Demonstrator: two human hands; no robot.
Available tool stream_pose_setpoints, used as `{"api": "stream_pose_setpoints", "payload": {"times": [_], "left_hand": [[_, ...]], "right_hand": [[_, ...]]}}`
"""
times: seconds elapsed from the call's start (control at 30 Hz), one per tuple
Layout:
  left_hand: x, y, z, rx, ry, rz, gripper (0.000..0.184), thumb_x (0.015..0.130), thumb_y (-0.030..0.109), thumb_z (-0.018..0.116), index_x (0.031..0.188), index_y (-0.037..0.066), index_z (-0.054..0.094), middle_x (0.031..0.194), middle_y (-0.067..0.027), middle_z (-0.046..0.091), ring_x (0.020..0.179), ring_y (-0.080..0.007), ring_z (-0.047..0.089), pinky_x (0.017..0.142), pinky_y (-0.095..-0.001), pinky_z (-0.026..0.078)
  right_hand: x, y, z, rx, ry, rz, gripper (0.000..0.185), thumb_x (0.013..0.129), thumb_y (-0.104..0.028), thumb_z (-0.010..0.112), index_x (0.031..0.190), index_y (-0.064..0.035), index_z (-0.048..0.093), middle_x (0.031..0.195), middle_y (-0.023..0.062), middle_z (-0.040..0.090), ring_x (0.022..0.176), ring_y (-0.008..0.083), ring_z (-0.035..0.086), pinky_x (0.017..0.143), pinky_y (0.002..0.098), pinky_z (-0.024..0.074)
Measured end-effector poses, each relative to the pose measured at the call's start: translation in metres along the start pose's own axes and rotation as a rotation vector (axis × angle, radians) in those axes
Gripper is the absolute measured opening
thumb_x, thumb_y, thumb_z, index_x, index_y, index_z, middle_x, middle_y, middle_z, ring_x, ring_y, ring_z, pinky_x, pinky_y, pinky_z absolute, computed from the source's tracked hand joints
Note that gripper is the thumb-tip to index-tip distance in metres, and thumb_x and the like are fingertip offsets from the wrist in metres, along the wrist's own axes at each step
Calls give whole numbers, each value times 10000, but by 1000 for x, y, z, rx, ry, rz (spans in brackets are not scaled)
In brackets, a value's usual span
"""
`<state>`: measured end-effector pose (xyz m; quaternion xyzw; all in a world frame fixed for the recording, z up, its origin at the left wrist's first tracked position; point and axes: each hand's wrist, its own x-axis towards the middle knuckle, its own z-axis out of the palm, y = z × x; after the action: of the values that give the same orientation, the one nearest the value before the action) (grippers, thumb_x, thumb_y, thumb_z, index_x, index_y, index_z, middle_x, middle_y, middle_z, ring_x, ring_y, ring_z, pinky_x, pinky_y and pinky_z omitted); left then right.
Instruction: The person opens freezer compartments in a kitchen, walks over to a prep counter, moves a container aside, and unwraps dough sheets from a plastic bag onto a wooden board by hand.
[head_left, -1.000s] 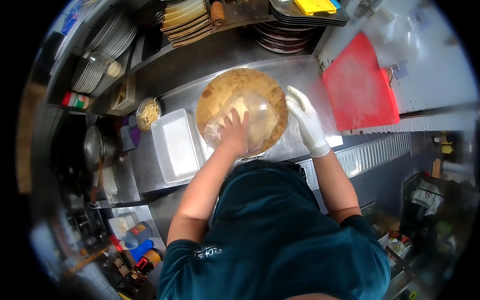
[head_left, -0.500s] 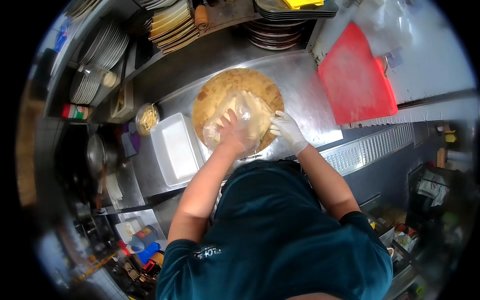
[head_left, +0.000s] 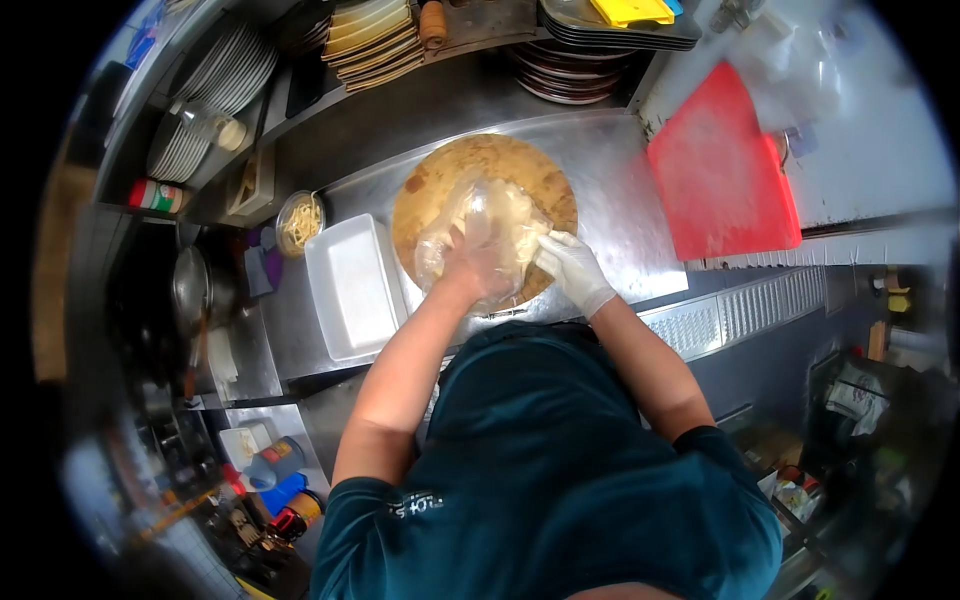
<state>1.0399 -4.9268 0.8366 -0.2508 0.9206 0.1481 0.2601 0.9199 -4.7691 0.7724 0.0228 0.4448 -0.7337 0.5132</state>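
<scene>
A clear plastic bag (head_left: 484,205) lies over and around a pale, soft-looking food mass (head_left: 522,228) on a round wooden cutting board (head_left: 425,180). My left hand (head_left: 474,272), bare, reaches into or under the bag from the near side; its fingers look stretched out, though the shiny plastic partly veils them. On the right, my right hand (head_left: 572,268) wears a whitish glove. Its fingers are closed at the right edge of the bag and the pale food, pinching there. What exactly lies between those fingertips is hard to make out.
A white rectangular tray (head_left: 350,345) stands left of the board, with a bowl of pale strips (head_left: 299,224) behind it. Red cutting boards (head_left: 718,170) lie to the right. Stacked plates (head_left: 570,72) and rectangular dishes (head_left: 372,45) fill the shelf above the steel counter (head_left: 625,200).
My left hand has slid deeper beneath the plastic, its fingers now less distinct. My right hand stays at the food's right edge, fingers drawn closer together. The view has shifted slightly.
</scene>
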Motion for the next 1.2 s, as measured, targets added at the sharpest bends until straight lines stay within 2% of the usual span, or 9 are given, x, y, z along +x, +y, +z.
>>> {"api": "stream_pose_setpoints", "payload": {"times": [0.23,0.33,0.47,0.63,0.73,0.83,1.03,1.13,1.2], "left_hand": [[-1,7,-2,58,5,-52,1096,749,474,750,1643,207,176,1649,-345,62,1476,-617,134,1161,-635,309],[-9,18,-15,51,-9,-105,1112,752,453,740,1650,181,143,1656,-323,93,1507,-559,129,1166,-616,313],[2,-17,11,-80,304,123,981,772,500,674,1569,53,314,1346,-296,592,1345,-426,492,1133,-495,396],[8,-46,-9,-225,148,277,575,764,378,701,1207,11,686,1208,-274,669,1171,-373,634,1045,-454,485],[8,-55,-6,-266,203,321,585,777,388,722,1226,18,671,1224,-279,658,1165,-345,641,1014,-444,509],[-6,-57,-22,-474,78,198,662,762,427,775,1305,72,645,1276,-239,655,1196,-379,618,1055,-420,481],[-12,-93,3,-928,111,92,710,853,278,776,1465,57,491,1341,-160,631,1238,-290,599,1094,-384,447],[-32,-94,7,-1359,172,175,674,873,170,753,1472,47,472,1350,-126,618,1245,-245,583,1099,-385,439],[-37,-94,34,-1941,133,215,644,879,167,695,1471,63,463,1356,-135,609,1254,-299,587,1099,-450,458]], "right_hand": [[2,19,6,-155,-44,-70,177,1020,-205,654,1088,-41,650,1085,44,654,998,139,646,924,297,546],[9,21,3,-327,-89,-111,169,1025,-211,648,1086,-54,653,1064,30,653,975,110,626,871,285,541],[11,22,23,-177,3,-192,144,1003,-161,677,1111,-69,654,1084,27,656,948,97,616,817,251,529],[23,28,45,-257,-36,-169,172,1016,-148,654,1141,-32,634,1119,43,659,980,110,625,862,255,527],[36,31,43,-354,-94,-195,95,978,-122,702,1022,-40,684,1024,7,670,945,76,597,815,235,495],[39,29,53,-347,-189,-273,142,973,-120,707,1071,-19,691,1042,-3,661,955,78,593,840,235,479],[29,17,109,-125,-295,-167,256,981,-93,683,1204,31,672,1112,48,674,1021,109,619,910,254,498],[19,4,136,-224,-389,-137,288,1019,-98,625,1270,42,634,1234,75,663,1134,150,630,997,286,507],[18,0,154,-323,-476,-143,289,1015,-110,636,1263,38,642,1226,73,666,1135,148,630,995,287,508]]}}
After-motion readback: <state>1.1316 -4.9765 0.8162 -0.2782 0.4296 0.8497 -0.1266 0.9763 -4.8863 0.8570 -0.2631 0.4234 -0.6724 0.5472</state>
